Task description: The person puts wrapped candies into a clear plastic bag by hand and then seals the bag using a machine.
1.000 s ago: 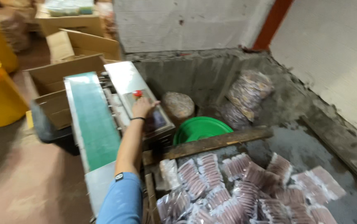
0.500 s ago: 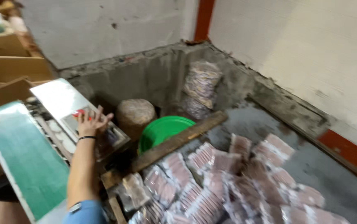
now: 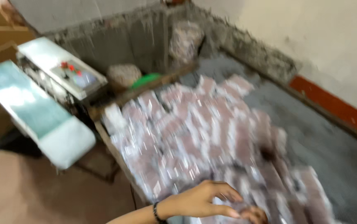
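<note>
1. The left hand (image 3: 203, 201) has left the red-buttoned control panel (image 3: 73, 74) of the sealing machine (image 3: 58, 68), where it rested a second ago, and now hangs low over the heap of sealed pink packets (image 3: 203, 124).
2. Its fingers are spread and curled, gripping nothing; a dark band circles the wrist.
3. A second hand (image 3: 253, 215), probably the right, shows only as a blurred edge just beside it; open or closed, I cannot tell.
4. The packets lie on the grey concrete floor (image 3: 323, 141) of the walled pit, piled against a wooden plank (image 3: 145, 89).
5. The machine's green conveyor belt (image 3: 24, 105) lies well apart, to the left.
6. The work seems to have turned from the machine to the packets.
</note>
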